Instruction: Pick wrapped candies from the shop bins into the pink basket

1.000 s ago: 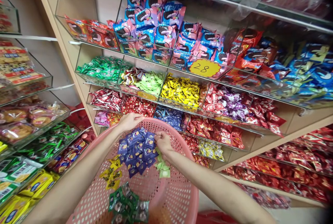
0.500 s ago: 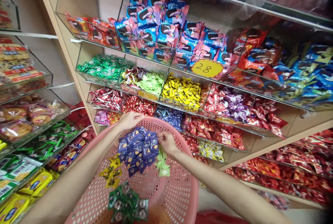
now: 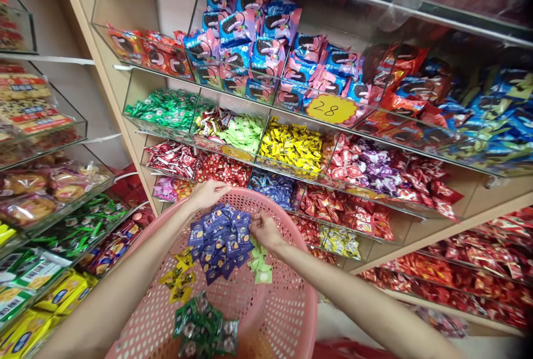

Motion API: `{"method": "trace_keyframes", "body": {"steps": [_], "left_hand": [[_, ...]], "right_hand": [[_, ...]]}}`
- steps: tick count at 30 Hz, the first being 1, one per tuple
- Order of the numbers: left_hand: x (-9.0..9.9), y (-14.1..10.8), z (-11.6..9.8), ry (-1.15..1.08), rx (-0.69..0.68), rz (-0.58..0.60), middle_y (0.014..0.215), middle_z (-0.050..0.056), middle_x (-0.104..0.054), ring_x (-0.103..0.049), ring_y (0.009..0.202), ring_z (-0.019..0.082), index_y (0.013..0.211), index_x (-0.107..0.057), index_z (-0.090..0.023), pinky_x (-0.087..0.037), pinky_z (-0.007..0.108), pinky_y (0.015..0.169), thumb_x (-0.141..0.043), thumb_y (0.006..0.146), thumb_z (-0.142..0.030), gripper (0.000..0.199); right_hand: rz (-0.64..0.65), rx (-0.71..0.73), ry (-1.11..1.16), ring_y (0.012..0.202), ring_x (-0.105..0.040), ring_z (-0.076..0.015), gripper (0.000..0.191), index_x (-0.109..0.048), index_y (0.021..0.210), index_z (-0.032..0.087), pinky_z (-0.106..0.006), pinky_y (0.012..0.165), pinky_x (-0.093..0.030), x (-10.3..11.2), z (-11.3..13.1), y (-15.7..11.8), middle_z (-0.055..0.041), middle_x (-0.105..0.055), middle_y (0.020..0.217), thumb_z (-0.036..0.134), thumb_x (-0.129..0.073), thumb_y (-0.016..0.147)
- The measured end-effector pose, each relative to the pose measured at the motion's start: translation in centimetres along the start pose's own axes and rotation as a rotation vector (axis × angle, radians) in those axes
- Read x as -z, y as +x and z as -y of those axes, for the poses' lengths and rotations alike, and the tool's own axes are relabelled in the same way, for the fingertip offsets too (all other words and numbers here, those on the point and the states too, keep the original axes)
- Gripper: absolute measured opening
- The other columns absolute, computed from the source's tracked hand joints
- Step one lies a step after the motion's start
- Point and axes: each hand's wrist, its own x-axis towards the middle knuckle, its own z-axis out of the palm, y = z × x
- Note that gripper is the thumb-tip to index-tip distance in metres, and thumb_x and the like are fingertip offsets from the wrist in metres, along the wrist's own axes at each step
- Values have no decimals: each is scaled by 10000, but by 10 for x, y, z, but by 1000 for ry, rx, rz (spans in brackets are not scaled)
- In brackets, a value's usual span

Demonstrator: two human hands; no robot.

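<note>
My left hand [image 3: 208,193] is closed over the far rim of a pink plastic basket [image 3: 297,287] with a perforated wall. Inside the basket, my right hand [image 3: 266,232] has its fingers curled at the right edge of a pile of purple candy packets [image 3: 220,242]. Whatever its fingertips may hold is too small to make out. Light green candies [image 3: 261,267] lie just below that hand, partly covered by it. Yellow-wrapped candies [image 3: 180,277] sit left of the purple pile. Nearer to me is a cluster of dark green packets [image 3: 204,325].
Beyond the basket, clear bins on a wooden shelf hold green candies [image 3: 164,108], yellow candies [image 3: 291,146], purple candies [image 3: 272,188] and blue-pink cookie packs [image 3: 266,50]. A yellow "28" tag [image 3: 331,109] hangs in front. More snack shelves [image 3: 45,125] stand close on the left.
My right hand's fingers have shifted slightly downward beside the purple packets. The left hand stays on the rim, and the candy piles look almost the same.
</note>
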Motion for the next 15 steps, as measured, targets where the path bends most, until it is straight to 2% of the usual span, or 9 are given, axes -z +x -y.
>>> {"method": "trace_keyframes", "body": {"steps": [7,10,12,15], "left_hand": [[-1,1,-3,-16,12,7,998,-48,-649,-594,895,199,1030,-619,-341,-400,246,712,-327,777,-602,467],[-2,2,-3,3,32,11,981,-42,-654,-597,890,210,1040,-615,-348,-403,253,701,-327,769,-616,477],[-2,3,-2,2,24,14,961,-42,-659,-598,883,208,1032,-619,-344,-403,249,698,-324,771,-615,477],[-2,3,3,-11,-4,16,946,-36,-662,-602,862,194,1017,-628,-323,-402,238,700,-315,779,-601,481]], "right_hand": [[-8,-29,-62,511,-464,-97,115,-455,741,176,-220,520,-377,3,4,-4,56,-469,571,138,-487,638],[-13,-13,-121,551,-500,-111,123,-475,782,167,-234,552,-406,4,9,-8,34,-507,614,137,-491,664],[-3,55,-162,608,-531,-124,128,-494,808,159,-244,588,-427,8,20,-15,3,-553,682,146,-501,681],[-6,269,-223,719,-559,-139,150,-536,877,162,-256,646,-444,25,46,-31,-36,-602,825,196,-496,737]]}}
